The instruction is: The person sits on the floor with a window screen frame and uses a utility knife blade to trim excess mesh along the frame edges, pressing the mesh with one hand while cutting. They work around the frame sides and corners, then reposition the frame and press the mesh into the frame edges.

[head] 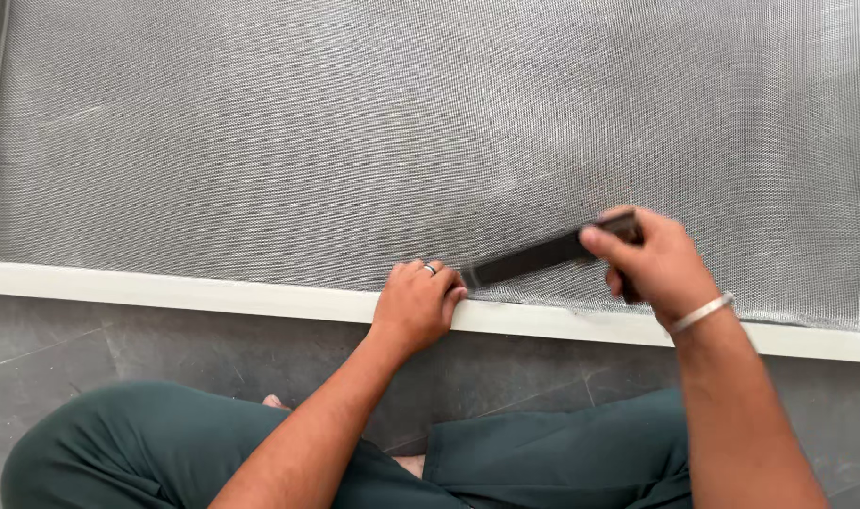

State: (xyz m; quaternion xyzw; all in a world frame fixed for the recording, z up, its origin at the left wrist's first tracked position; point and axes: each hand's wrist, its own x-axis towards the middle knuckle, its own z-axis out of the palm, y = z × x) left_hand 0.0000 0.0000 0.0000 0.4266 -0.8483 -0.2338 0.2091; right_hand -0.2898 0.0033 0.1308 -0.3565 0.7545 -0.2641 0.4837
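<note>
Grey floor tiles lie under a white frame [260, 297] filled with grey mesh [401, 132]. A long dark tool [533, 257] is held tight by the right hand [661, 264]. It slants down to the left, its tip touching the left hand [416, 303], whose fingers are pressed on the frame's near edge.

1. Screen mesh [354, 132]: fine woven wire, grey, matt, faintly streaked.
2. Frame [166, 287]: white, smooth, satin finish.
3. Tool [543, 254]: dark, smooth, slight sheen.
4. Floor [90, 349]: grey stone-like tiles, matt.
5. Trousers [147, 443]: dark green cloth, matt.
6. Bangle [701, 313]: polished metal.
</note>
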